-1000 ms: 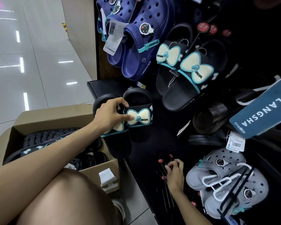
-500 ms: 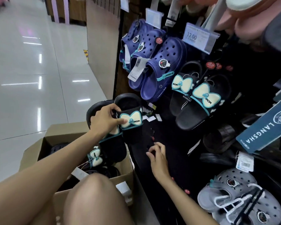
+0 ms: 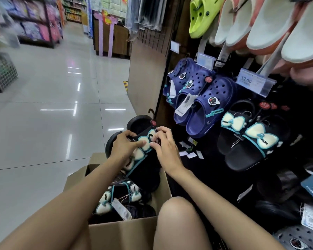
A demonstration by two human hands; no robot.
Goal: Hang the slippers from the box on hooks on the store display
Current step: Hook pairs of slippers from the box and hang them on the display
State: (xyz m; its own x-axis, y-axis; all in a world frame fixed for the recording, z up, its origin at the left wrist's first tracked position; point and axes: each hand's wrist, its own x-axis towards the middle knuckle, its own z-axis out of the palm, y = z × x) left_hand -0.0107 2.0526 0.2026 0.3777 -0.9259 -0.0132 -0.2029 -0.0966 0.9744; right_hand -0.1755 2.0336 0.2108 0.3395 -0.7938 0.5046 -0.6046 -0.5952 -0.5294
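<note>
A black pair of slippers [image 3: 143,150] with cream bows edged in teal is held above the box [image 3: 123,233], heels up and tilted left; a black hanger [image 3: 153,121] with a red tag rises from it; more such slippers [image 3: 119,197] lie in the open cardboard box; another pair [image 3: 249,139] hangs on the display [image 3: 202,170].

Matt cardboard box [image 3: 123,233], glossy tiled floor [image 3: 43,123].
</note>
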